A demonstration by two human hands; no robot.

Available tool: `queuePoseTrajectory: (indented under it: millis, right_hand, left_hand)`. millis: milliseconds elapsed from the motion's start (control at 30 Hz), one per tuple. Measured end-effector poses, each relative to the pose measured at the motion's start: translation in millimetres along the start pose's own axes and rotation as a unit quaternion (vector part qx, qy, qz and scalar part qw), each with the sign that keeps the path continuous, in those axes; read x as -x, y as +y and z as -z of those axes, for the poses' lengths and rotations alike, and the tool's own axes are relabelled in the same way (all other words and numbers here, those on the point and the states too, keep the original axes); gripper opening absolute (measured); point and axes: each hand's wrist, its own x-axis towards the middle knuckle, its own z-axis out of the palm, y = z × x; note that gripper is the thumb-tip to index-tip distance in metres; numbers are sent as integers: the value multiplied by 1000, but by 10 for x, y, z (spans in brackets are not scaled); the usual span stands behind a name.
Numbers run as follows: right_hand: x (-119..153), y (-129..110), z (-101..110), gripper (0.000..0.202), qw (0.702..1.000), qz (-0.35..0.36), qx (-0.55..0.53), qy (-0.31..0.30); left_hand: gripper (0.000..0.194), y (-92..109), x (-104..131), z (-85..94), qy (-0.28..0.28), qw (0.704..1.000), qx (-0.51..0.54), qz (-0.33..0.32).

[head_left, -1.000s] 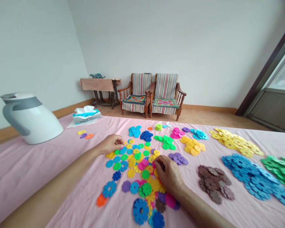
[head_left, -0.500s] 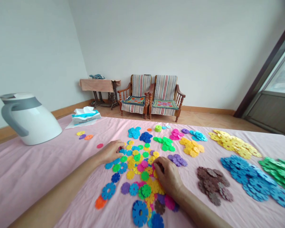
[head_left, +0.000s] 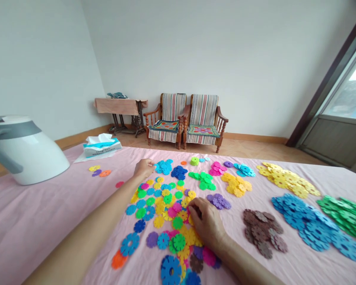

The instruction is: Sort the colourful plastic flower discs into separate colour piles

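My left hand (head_left: 144, 168) reaches to the left edge of a pile of light blue snowflake discs (head_left: 164, 167). Its fingers are pinched together, with a light blue disc at the tips, mostly hidden against the pile. My right hand (head_left: 207, 221) rests with curled fingers over the right side of a spread of mixed snowflake discs (head_left: 166, 199) in yellow, green, pink and blue. What its fingertips hold, if anything, is hidden. Beyond that spread sits a dark blue pile (head_left: 179, 172). Just past my right hand lie purple discs (head_left: 218, 201).
Sorted piles lie to the right: brown (head_left: 262, 231), blue (head_left: 311, 221), green (head_left: 344, 213) and yellow (head_left: 287, 179) discs. On the left stand a white jug (head_left: 32, 154) and a tissue pack (head_left: 102, 146). A pink cloth (head_left: 77, 198) covers the table. Two wooden chairs (head_left: 203, 114) stand behind.
My left hand has moved away from the mixed discs, forward to the light blue pile. My right hand stays in place over the spread. The view has turned slightly to the right.
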Motion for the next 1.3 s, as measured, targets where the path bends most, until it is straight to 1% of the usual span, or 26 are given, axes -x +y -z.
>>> queuePoseTrajectory:
  millis: [67, 133, 200, 267, 333, 367, 500, 567, 667, 833, 900, 1000, 1100, 1167, 1300]
  right_hand:
    - [2, 2, -2, 15, 1000, -1, 1, 1]
    - [2, 0, -3, 15, 1000, -2, 1, 0]
    - [1, -3, -3, 15, 1000, -3, 2, -1]
    - [-1, -8, -3, 16, 1000, -3, 3, -4]
    - [-1, -11, -2, 16, 1000, -3, 3, -6]
    - [-1, -12, -1, 16, 1000, -3, 4, -7]
    - [-2, -5, 3, 17, 1000, 1, 5, -6]
    - [-3, 0, 2, 17, 1000, 4, 5, -6]
    - [-6, 3, 2, 16, 1000, 6, 7, -9]
    - [3, -9, 11, 16, 1000, 1, 11, -13]
    - [8, -10, 13, 16, 1000, -1, 11, -15]
    - [9, -8, 9, 16, 1000, 1, 9, -14]
    - [1, -9, 3, 16, 1000, 1, 7, -16]
    - [-5, -11, 0, 16, 1000, -2, 6, -16]
    - [-11, -5, -4, 16, 1000, -5, 7, -14]
  left_hand:
    - [15, 15, -56, -44, 14, 1000, 2, 7]
    - [18, 25, -73, -51, 25, 1000, 1, 9]
    - [20, 26, -54, -20, 33, 999, -5, 3]
    - [18, 22, 2, 48, 28, 999, -13, -14]
    - [15, 14, 96, 143, 3, 999, -19, -40]
    - [13, 11, 156, 196, -19, 998, -22, -55]
    - [6, 8, 449, 394, -143, 982, -36, -114]
    - [7, 10, 584, 448, -181, 973, -48, -135]
    - [9, 15, 712, 461, -193, 967, -66, -154]
    - [13, 42, 776, 446, -196, 963, -80, -169]
    - [15, 53, 782, 458, -207, 963, -60, -161]
    - [15, 53, 757, 467, -225, 967, 2, -121]
    - [14, 42, 654, 425, -206, 974, 34, -83]
    - [13, 43, 539, 357, -170, 983, 43, -57]
    - [12, 83, 260, 164, -78, 995, 54, 3]
